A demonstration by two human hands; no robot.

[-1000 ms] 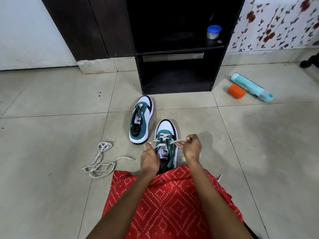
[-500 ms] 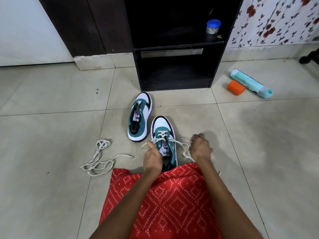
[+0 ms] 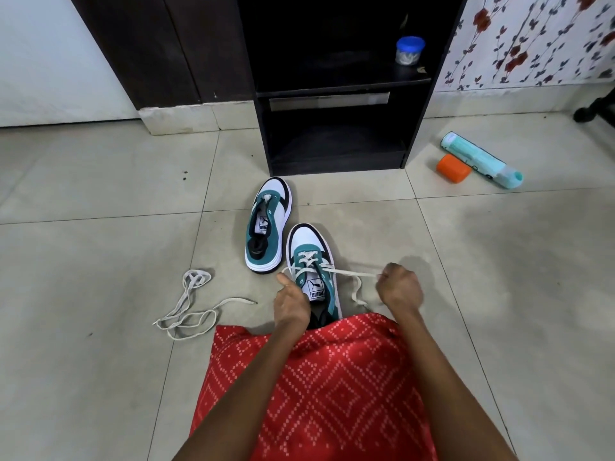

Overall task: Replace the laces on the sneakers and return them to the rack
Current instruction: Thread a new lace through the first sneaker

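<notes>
Two white, teal and black sneakers stand on the tiled floor. The near sneaker [image 3: 311, 261] has a cream lace [image 3: 352, 272] threaded through its lower eyelets. My right hand [image 3: 397, 287] pinches one lace end and holds it stretched out to the right of the shoe. My left hand [image 3: 291, 302] grips the shoe's left side by the tongue, where the other lace end runs. The far sneaker [image 3: 268, 224] has no lace. A loose cream lace [image 3: 188, 306] lies tangled on the floor to the left. The black rack [image 3: 332, 94] stands behind the shoes.
A small blue-lidded jar [image 3: 410, 49] sits on the rack's upper shelf. An orange cap [image 3: 453, 168] and a light teal bottle [image 3: 482, 159] lie on the floor right of the rack. Red patterned cloth [image 3: 319, 387] covers my lap. A dark cabinet [image 3: 159, 48] stands left of the rack.
My right hand moved away from the shoe to the right, drawing the lace end out taut. My left hand stayed at the shoe's left side.
</notes>
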